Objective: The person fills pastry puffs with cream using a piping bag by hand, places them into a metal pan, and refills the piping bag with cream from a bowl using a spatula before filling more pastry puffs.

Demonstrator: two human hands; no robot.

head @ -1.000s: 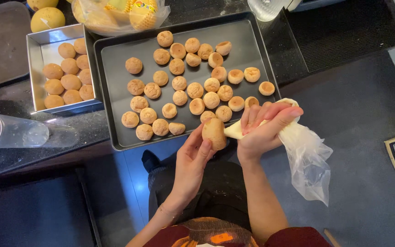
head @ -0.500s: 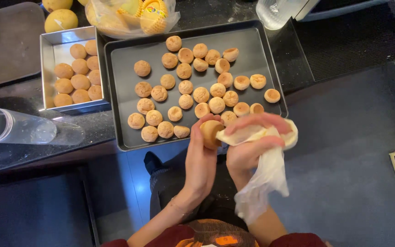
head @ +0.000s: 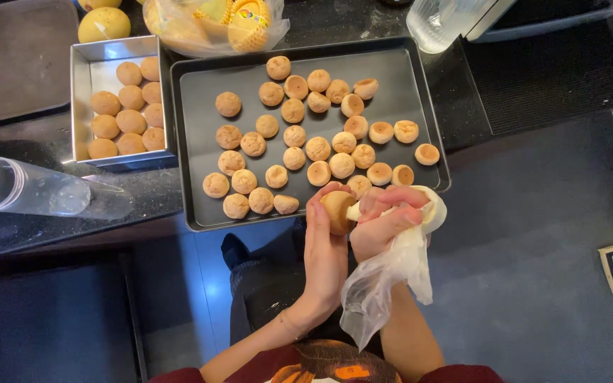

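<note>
Left hand (head: 324, 245) fingers curl around a small cream puff (head: 338, 210) while the right hand (head: 384, 223) squeezes a piping bag (head: 391, 273), fingers pressed together, beside the baking tray (head: 200, 184).

The left hand (head: 324, 248) holds a puff (head: 337, 209) while the right hand (head: 384, 223) squeezes a piping bag (head: 391, 269) into it, just off the baking tray's (head: 193, 177) front edge.
</note>
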